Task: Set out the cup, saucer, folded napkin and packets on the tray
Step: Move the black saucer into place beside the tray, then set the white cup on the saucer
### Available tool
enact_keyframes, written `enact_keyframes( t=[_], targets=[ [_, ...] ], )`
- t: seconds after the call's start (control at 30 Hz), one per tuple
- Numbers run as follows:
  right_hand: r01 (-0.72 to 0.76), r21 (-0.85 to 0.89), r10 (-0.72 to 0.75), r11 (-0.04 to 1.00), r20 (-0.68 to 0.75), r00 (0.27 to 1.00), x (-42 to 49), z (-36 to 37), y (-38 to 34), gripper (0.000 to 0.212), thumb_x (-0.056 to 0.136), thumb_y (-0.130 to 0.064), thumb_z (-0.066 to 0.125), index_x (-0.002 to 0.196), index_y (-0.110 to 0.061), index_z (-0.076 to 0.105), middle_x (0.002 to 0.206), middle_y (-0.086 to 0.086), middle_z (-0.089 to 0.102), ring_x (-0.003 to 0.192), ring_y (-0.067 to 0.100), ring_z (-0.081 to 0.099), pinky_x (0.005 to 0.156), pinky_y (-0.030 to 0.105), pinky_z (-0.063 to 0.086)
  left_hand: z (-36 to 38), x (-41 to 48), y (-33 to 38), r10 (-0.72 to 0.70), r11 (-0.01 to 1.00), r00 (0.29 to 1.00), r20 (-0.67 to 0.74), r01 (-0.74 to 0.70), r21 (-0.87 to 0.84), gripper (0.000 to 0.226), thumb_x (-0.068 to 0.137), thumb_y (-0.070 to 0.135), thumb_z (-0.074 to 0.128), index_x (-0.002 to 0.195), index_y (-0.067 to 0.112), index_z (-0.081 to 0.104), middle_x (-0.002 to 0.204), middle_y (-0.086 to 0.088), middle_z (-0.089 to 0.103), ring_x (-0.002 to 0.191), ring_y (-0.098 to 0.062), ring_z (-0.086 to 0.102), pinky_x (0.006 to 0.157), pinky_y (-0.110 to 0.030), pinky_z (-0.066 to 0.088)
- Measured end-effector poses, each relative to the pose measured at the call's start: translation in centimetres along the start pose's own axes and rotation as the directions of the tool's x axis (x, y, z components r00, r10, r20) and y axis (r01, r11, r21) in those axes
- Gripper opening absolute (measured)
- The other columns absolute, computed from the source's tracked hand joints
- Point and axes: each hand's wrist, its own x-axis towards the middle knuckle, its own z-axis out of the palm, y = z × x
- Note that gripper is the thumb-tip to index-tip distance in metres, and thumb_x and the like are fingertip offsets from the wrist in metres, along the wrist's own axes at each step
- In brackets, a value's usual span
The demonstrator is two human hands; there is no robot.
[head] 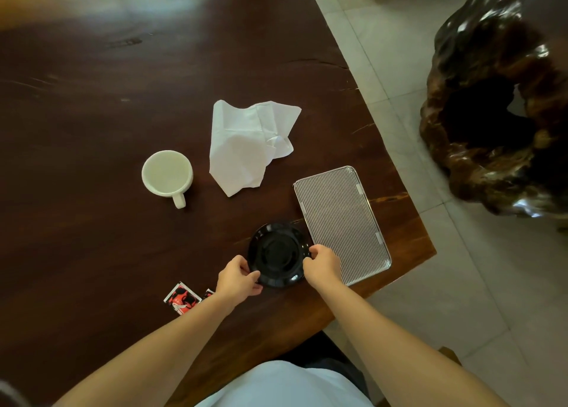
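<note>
Head camera looks steeply down, close over the table [92, 114].

The saucer [278, 254] sits just left of the tray [341, 222], cup [167, 174] and napkin [249, 144] behind, packets [183, 297] nearer left.

Beside the silver, finely striped tray [341, 225] lie a glossy black saucer [278, 254], white napkin [246, 145], cream cup [167, 174] and red-black-white packets [182, 298] on the dark brown table [92, 130].
</note>
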Motion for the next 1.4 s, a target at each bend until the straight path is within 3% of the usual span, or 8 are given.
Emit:
enact_keyframes(
  t=[0.13, 0.3, 0.43, 0.6, 0.83, 1.07, 1.3, 1.4],
  targets=[
    [-0.002, -0.041, -0.001, 0.999, -0.08, 0.997, -0.8, -0.2, -0.7, 0.03, 0.097, -0.009, 0.054, 0.126, -0.01, 0.059, 0.113, 0.005, 0.061, 0.073, 0.007, 0.05, 0.051, 0.016, 0.035, -1.6, -0.1, 0.7, -0.054, 0.998, 0.997, 0.053, 0.052, 0.04, 0.02, 0.089, 0.012, 0.072, 0.1, 0.011, 0.055, 0.094, -0.016, 0.071, 0.075, -0.023, 0.075, 0.073, -0.04, 0.065],
    [0.114, -0.068, -0.121, 0.991, -0.116, 0.986, -1.0, 0.1, -4.4, 0.02, 0.093, -0.011, 0.052, 0.11, -0.011, 0.064, 0.11, 0.005, 0.065, 0.096, 0.019, 0.056, 0.074, 0.027, 0.041, -6.3, 0.7, 2.5, -0.102, 0.981, 0.991, 0.082, 0.086, 0.175, 0.024, 0.082, 0.007, 0.078, 0.094, 0.013, 0.057, 0.095, -0.016, 0.07, 0.075, -0.023, 0.075, 0.064, -0.032, 0.064],
    [0.282, -0.04, -0.282, 0.959, -0.005, 0.959, -0.5, 1.8, -9.4, 0.018, 0.09, -0.012, 0.056, 0.105, -0.016, 0.066, 0.107, 0.003, 0.066, 0.099, 0.021, 0.062, 0.079, 0.028, 0.047, -10.8, 2.0, 3.8, -0.051, 0.995, 0.998, -0.038, 0.054, 0.083, 0.02, 0.084, 0.007, 0.075, 0.098, 0.009, 0.061, 0.093, -0.018, 0.073, 0.073, -0.021, 0.074, 0.066, -0.033, 0.064],
    [0.438, -0.02, -0.429, 0.899, 0.164, 0.888, 0.2, 4.1, -16.3, 0.03, 0.091, -0.011, 0.059, 0.121, -0.013, 0.064, 0.116, 0.003, 0.068, 0.1, 0.019, 0.063, 0.085, 0.027, 0.05, -15.9, 3.5, 5.0, -0.014, 0.999, 0.97, -0.244, 0.001, -0.053, 0.017, 0.085, 0.004, 0.071, 0.1, 0.006, 0.062, 0.089, -0.017, 0.073, 0.067, -0.019, 0.072, 0.061, -0.031, 0.063],
    [0.505, -0.018, -0.479, 0.863, 0.29, 0.828, 2.4, 7.5, -22.8, 0.06, 0.087, -0.006, 0.067, 0.142, -0.018, 0.046, 0.132, 0.007, 0.059, 0.107, 0.024, 0.063, 0.088, 0.038, 0.058, -20.6, 5.9, 6.0, 0.095, 0.995, 0.886, -0.455, -0.081, 0.05, 0.038, 0.079, -0.001, 0.07, 0.11, 0.015, 0.056, 0.107, -0.008, 0.067, 0.089, -0.026, 0.07, 0.076, -0.045, 0.063],
    [0.587, -0.031, -0.547, 0.809, 0.322, 0.773, 3.6, 9.9, -26.2, 0.101, 0.081, -0.009, 0.078, 0.158, -0.023, 0.013, 0.153, 0.005, 0.042, 0.135, 0.025, 0.047, 0.108, 0.042, 0.047, -21.7, 6.9, 7.9, 0.273, 0.961, 0.903, -0.332, -0.271, 0.052, 0.093, 0.079, -0.011, 0.068, 0.154, 0.03, 0.03, 0.148, 0.0, 0.05, 0.12, -0.022, 0.061, 0.09, -0.035, 0.055],
    [0.634, 0.067, -0.628, 0.771, 0.249, 0.737, 2.5, 9.6, -26.6, 0.061, 0.081, -0.025, 0.081, 0.131, -0.024, 0.047, 0.122, -0.003, 0.06, 0.101, 0.009, 0.056, 0.088, 0.028, 0.053, -21.1, 6.1, 8.2, 0.342, 0.938, 0.882, -0.323, -0.342, 0.06, 0.081, 0.08, 0.001, 0.078, 0.145, 0.029, 0.04, 0.125, 0.012, 0.054, 0.114, -0.005, 0.047, 0.093, -0.029, 0.044],
    [0.638, 0.094, -0.639, 0.764, 0.241, 0.73, 1.5, 9.3, -25.4, 0.063, 0.077, -0.025, 0.084, 0.128, -0.027, 0.047, 0.116, -0.008, 0.059, 0.102, 0.01, 0.058, 0.076, 0.018, 0.047, -20.8, 4.8, 7.8, 0.389, 0.921, 0.873, -0.295, -0.379, 0.092, 0.083, 0.077, 0.004, 0.081, 0.144, 0.03, 0.041, 0.126, 0.01, 0.056, 0.116, -0.008, 0.053, 0.093, -0.03, 0.048]
  ],
)
